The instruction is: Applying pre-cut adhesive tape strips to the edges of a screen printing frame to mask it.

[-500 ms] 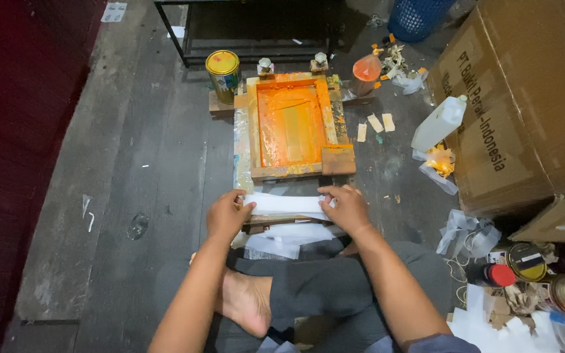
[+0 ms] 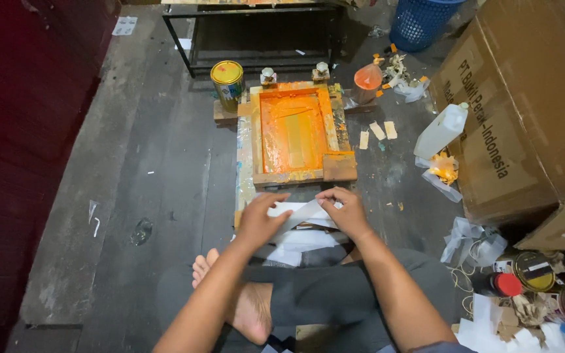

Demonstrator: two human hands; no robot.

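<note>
Dark, paint-stained floorboards [image 2: 165, 170] carry an orange-inked wooden screen frame [image 2: 299, 134], a yellow tin [image 2: 228, 82] just behind it; nearer the person lies a stack of white sheets [image 2: 295, 238] — the left hand [image 2: 259, 219] and right hand [image 2: 342, 210] both pinch one pale strip [image 2: 303, 214] above that stack.

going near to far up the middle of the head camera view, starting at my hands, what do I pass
Left hand and right hand holding a white paper strip → orange-stained wooden printing frame → two small white-capped jars → black metal rack.
</note>
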